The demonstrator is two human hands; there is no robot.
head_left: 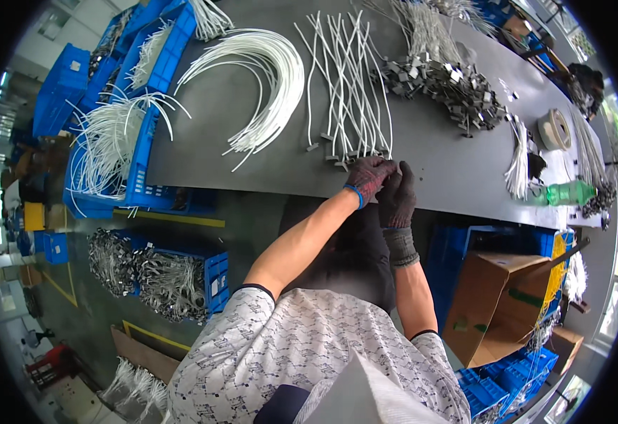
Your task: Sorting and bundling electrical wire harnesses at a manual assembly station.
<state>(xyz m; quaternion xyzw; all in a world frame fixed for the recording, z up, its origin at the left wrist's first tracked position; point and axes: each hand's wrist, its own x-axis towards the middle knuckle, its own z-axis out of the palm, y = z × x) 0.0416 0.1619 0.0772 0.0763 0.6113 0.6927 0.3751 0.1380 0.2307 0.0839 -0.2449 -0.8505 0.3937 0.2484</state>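
My left hand [370,177], in a dark reddish knit glove, is closed in a pinch at the near edge of the grey table [252,166]. The lower end of a white cable [388,127] runs to its fingertips. Right beside it, my right hand [398,194] wears a dark grey glove. Its fingers are bent against the left ones; whatever lies between them is hidden. Several white cables [337,78] lie loosely spread ahead of my hands, with small grey end pieces [342,162] toward me.
A curved bundle of white cables [284,78] lies left; a pile with metal clips [457,92] lies far right. Beyond it are a tape roll [555,130] and green bottle [569,193]. Blue crates [139,159] flank the table's left; a cardboard box [496,304] stands right of me.
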